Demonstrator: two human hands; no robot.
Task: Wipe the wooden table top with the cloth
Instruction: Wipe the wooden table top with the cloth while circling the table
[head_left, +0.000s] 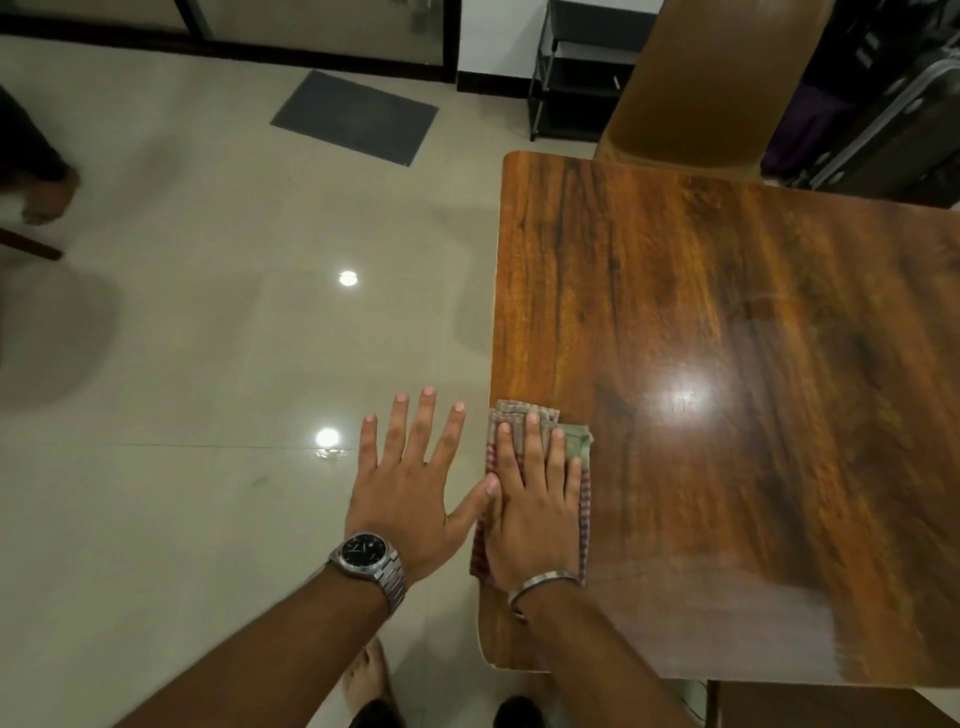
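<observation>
A glossy wooden table top (727, 364) fills the right side of the head view. A folded cloth (576, 441), checked red and greenish-grey, lies at the table's left edge near its front corner. My right hand (535, 514), with a metal bangle on the wrist, lies flat on the cloth with fingers spread and presses it onto the wood. My left hand (410, 488), wearing a steel wristwatch, hovers open over the floor just left of the table edge, fingers apart, its thumb tip touching my right hand.
A tan chair back (701, 83) stands at the table's far side. A black shelf rack (576, 67) and luggage (883, 104) sit behind. A grey mat (353, 117) lies on the tiled floor. Another person's bare foot (49, 197) shows at far left. My own foot (366, 680) shows below.
</observation>
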